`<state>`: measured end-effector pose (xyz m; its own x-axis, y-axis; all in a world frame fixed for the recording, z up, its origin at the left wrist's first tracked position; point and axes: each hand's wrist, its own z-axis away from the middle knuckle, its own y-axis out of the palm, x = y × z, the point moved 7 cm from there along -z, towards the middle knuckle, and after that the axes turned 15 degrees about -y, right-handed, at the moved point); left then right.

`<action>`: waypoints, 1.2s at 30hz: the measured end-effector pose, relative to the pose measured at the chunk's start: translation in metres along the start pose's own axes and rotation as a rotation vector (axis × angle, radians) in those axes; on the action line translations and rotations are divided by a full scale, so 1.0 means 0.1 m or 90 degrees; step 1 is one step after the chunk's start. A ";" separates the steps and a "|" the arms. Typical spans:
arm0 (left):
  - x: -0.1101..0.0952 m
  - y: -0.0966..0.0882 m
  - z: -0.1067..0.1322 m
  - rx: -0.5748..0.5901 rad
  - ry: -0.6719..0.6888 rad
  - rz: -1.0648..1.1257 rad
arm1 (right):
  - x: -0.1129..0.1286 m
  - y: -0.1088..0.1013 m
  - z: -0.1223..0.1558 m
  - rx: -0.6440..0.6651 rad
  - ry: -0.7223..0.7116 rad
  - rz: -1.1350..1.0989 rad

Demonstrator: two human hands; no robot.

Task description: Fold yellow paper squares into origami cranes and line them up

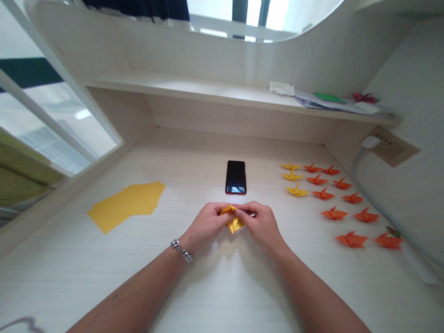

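Note:
Both of my hands meet over the middle of the desk (215, 286) and pinch a small folded yellow paper piece (234, 222). My left hand (207, 224), with a metal bracelet at the wrist, grips its left side with closed fingers. My right hand (261, 224) grips its right side, fingers curled over the top edge. The paper's lower point hangs between the two hands, just above the desk surface. A black phone (236, 176) lies flat just beyond my hands.
A stack of flat yellow paper sheets (126, 203) lies to the left. Rows of finished folded figures, three yellow (292, 177) and several orange (335, 194), sit to the right. A shelf (208, 90) above holds papers. A wall socket (388, 145) with a cable is at far right.

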<state>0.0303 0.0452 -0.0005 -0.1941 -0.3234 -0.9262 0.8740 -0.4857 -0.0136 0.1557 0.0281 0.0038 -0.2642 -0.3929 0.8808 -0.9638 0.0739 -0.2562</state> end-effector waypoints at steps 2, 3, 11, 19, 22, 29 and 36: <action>-0.01 0.00 0.01 -0.006 0.000 -0.012 | -0.01 -0.01 0.00 -0.002 0.010 -0.008; -0.01 0.00 0.01 -0.006 0.001 -0.015 | 0.00 -0.01 0.00 -0.003 0.010 -0.010; 0.04 0.02 0.00 0.013 -0.017 -0.082 | 0.08 -0.01 -0.02 0.010 -0.036 0.027; 0.06 0.03 0.00 0.013 -0.041 -0.105 | 0.09 -0.01 -0.02 -0.003 -0.041 0.023; 0.08 0.04 0.01 0.025 -0.050 -0.113 | 0.13 -0.01 -0.01 -0.009 -0.058 0.021; 0.10 0.07 0.02 0.051 -0.060 -0.131 | 0.18 0.00 -0.01 0.000 -0.059 0.036; 0.11 0.11 0.02 0.076 -0.050 -0.156 | 0.20 0.03 0.00 0.014 -0.062 0.033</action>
<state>0.0369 0.0346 -0.0105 -0.4311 -0.2448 -0.8685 0.7394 -0.6474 -0.1846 0.1480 0.0206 0.0206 -0.3076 -0.4758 0.8240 -0.9478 0.0764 -0.3097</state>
